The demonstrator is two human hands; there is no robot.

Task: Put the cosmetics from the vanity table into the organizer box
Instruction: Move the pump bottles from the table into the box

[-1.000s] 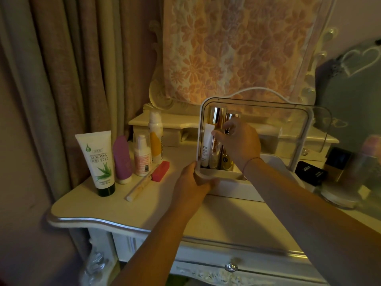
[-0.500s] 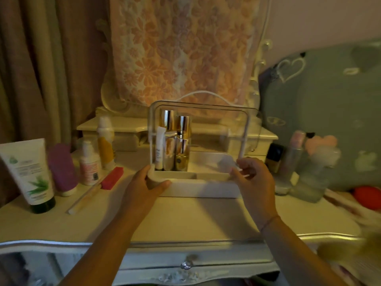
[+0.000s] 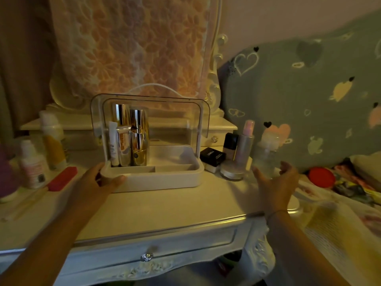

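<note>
Two hands, two jobs: my left hand (image 3: 99,182) grips the front-left corner of the organizer box (image 3: 165,178), wrapped round it to steady it. My right hand (image 3: 276,182) hovers at the right end of the table (image 3: 165,207) with its fingers (image 3: 285,167) spread and nothing held.

The next move, as I judge it, turns on the clear bottle (image 3: 266,155). It stands upright just beyond my right palm, in line with the gap between thumb and fingers, so its long axis is vertical and a sideways wrap suits it. Blur keeps me from telling whether my fingertips already touch it. The right hand is plainly the nearer one, since the left sits across the whole box.

From there the box lies to the left. A pink-capped spray bottle (image 3: 246,141), a round jar (image 3: 232,172), a dark-capped bottle (image 3: 229,146) and a small black box (image 3: 213,156) are crowded between, so I would lift the bottle over them rather than slide it.

Its body looks pale and nearly see-through with a lighter top, but glass or plastic I cannot say. The clear lid stands raised. Gold bottles (image 3: 139,139) and a white tube (image 3: 113,143) fill the tray's left rear, and the right part looks free.
</note>
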